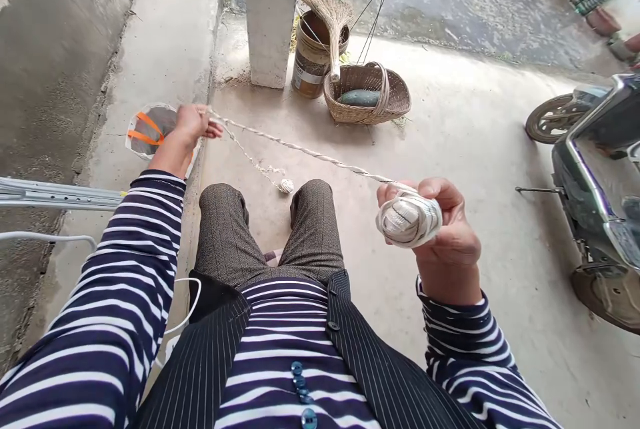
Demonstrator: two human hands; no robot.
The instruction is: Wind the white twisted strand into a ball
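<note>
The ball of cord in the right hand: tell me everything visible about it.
The ball of cord is off-white and roughly round, wound in overlapping, crossing turns with thin dark lines. The material looks fibrous. The right hand grips it above the floor; a twisted strand stretches from it to the left hand.

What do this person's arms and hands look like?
The left sleeve and right sleeve are long, dark navy with white stripes, both ending short of the hand. The left hand and right hand are bare, with no gloves.
</note>
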